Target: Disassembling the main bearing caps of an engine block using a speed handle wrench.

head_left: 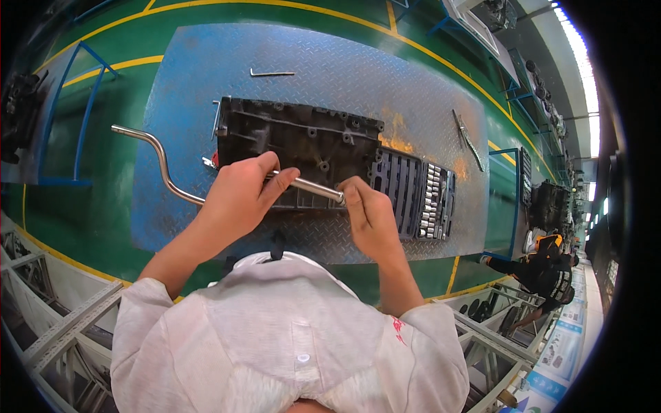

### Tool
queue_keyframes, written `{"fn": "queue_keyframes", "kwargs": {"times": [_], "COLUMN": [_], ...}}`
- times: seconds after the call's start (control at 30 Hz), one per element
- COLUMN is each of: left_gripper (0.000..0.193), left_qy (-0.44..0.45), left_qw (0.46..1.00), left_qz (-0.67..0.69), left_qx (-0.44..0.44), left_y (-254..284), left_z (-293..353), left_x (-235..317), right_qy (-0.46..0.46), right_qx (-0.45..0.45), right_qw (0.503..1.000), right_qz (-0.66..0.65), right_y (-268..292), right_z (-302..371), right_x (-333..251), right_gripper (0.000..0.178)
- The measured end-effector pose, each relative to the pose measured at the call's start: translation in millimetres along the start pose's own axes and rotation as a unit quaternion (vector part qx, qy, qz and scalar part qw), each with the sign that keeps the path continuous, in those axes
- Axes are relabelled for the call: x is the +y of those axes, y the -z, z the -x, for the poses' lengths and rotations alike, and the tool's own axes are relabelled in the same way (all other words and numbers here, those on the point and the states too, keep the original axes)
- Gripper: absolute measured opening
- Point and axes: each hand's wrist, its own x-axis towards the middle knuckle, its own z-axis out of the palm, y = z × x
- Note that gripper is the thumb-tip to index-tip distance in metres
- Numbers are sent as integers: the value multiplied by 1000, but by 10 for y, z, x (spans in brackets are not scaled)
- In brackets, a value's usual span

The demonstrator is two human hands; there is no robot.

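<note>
A bent, shiny speed brace [315,187] lies across the front of my body, its cranked end reaching out to the left. My left hand [241,189] is wrapped round the shaft near its middle, thumb along the metal. At the shaft's right end, my right hand [368,210] pinches the tip between thumb and fingers; a socket-like end shows partly there. Just beyond both hands sits a dark, greasy engine block [296,131] on the metal-topped table [344,62]. Beside my right hand an open black tool case [399,175] holds rows of silver sockets [430,199].
An L-shaped hex key [272,73] lies toward the table's far side. A long metal tool [468,141] rests near the right edge. Left of the block is a red-and-silver tool [213,161]. Another person [544,275] in dark clothes is at the far right.
</note>
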Motion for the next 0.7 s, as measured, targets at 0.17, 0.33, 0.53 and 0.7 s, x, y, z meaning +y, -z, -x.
{"fn": "queue_keyframes", "kwargs": {"times": [0.17, 0.33, 0.53, 0.7], "left_gripper": [40, 33, 30, 21], "left_qy": [-191, -310, -301, -548], "left_qw": [974, 899, 874, 743], "left_qz": [-120, -290, -358, -357], "left_qx": [21, -108, -133, 141], "left_y": [-30, -61, 307, 572], "left_z": [-275, -888, -2014, -2559], "left_x": [51, 258, 347, 1], "right_qy": [211, 261, 121, 221], "right_qx": [2, -16, 21, 2], "right_qw": [977, 943, 757, 662], "right_qz": [-28, -206, -642, -716], "right_y": [406, 499, 678, 894], "right_z": [-448, -1432, -2523, -3487], "right_x": [-43, -591, -1401, -1563], "right_gripper": [58, 98, 46, 43]}}
